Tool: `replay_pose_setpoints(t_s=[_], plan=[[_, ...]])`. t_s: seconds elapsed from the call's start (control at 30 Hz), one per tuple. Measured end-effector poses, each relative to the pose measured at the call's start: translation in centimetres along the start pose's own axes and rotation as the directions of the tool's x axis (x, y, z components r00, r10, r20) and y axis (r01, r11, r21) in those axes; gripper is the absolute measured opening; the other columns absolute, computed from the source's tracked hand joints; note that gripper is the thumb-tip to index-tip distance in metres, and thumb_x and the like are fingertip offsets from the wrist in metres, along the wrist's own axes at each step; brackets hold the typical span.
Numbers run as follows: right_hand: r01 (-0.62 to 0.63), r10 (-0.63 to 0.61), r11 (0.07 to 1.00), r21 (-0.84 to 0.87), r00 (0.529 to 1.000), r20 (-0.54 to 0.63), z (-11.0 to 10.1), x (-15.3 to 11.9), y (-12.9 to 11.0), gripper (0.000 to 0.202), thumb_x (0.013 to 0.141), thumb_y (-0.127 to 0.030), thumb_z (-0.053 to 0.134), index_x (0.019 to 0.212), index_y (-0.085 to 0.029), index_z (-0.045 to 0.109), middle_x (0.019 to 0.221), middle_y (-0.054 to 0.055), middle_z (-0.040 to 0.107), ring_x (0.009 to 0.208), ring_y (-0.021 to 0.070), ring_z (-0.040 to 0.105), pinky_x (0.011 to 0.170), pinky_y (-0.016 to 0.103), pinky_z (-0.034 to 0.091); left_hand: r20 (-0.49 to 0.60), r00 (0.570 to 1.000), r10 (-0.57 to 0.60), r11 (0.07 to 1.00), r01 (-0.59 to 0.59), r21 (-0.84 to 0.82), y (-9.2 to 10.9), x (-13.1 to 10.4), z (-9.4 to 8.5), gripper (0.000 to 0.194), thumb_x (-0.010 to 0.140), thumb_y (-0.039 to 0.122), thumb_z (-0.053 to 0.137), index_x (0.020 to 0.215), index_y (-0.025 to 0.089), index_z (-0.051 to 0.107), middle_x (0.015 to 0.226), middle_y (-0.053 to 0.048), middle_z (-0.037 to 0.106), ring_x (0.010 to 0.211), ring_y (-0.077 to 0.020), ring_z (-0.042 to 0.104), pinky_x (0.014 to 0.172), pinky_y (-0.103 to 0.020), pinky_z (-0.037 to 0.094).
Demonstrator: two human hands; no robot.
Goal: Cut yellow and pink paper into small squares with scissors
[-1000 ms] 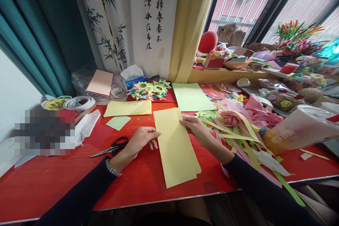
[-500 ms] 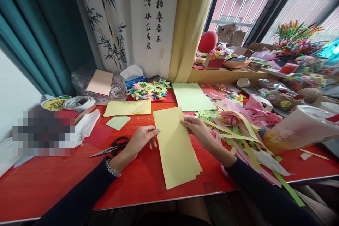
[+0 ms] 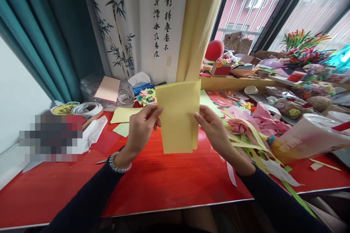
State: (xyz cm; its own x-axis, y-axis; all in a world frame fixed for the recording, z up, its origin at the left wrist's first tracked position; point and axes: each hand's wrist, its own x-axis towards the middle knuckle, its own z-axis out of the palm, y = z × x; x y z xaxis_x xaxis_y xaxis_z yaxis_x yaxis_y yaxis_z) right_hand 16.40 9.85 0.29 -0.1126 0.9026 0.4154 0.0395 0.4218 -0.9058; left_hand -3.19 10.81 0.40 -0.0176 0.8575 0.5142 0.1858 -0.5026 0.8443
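Observation:
Yellow paper sheets (image 3: pixel 179 120) stand upright in front of me, raised above the red table (image 3: pixel 153 185). My left hand (image 3: pixel 143 125) pinches their left edge between thumb and fingers. On the right edge, my right hand (image 3: pixel 212 125) grips them the same way. A second layer shows along the sheets' lower right side. Behind my left hand lie more yellow paper (image 3: pixel 124 115) and a light green piece (image 3: pixel 121 129). Only the tip of the scissors (image 3: pixel 101 161) shows beside my left wrist.
Green, yellow and pink paper strips (image 3: pixel 251 138) heap up at the right, by a large plastic cup (image 3: pixel 308 138). Folded paper pieces (image 3: pixel 144 97) lie at the back, partly hidden. A red paper (image 3: pixel 106 141) and a cable coil (image 3: pixel 87 109) are at the left.
Both hands have lifted the yellow sheets from low over the table to a more upright position. The sheets now cover part of the folded pieces and green paper behind. The view has shifted slightly.

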Motion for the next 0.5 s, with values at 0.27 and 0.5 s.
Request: replay_pose_setpoints(t_s=[0.27,0.5], plan=[[-0.037,0.041,0.987,-0.159,0.999,0.016,-0.7,-0.9,2.8,0.023,0.086,-0.037,0.048,0.101,-0.02,0.055,0.093,0.006,0.064,0.093,0.0209,0.058,0.076,0.033,0.047,0.186,0.981,-0.051,0.994,0.032,0.106,-2.3,-0.5,0.4,0.023,0.083,0.037,0.054,0.069,0.018,0.058,0.052,0.004,0.049,0.047,-0.0078,0.042,0.046,-0.021,0.035],[-0.059,0.056,0.994,-0.091,0.998,-0.039,-0.9,-1.2,3.3,0.022,0.084,-0.039,0.052,0.096,-0.022,0.059,0.09,0.004,0.064,0.09,0.0203,0.058,0.075,0.033,0.048,0.21,0.977,-0.048,0.996,0.031,0.081,-2.3,-0.5,1.1,0.022,0.08,0.04,0.056,0.084,0.019,0.061,0.065,0.001,0.058,0.055,-0.0102,0.048,0.049,-0.02,0.038]])
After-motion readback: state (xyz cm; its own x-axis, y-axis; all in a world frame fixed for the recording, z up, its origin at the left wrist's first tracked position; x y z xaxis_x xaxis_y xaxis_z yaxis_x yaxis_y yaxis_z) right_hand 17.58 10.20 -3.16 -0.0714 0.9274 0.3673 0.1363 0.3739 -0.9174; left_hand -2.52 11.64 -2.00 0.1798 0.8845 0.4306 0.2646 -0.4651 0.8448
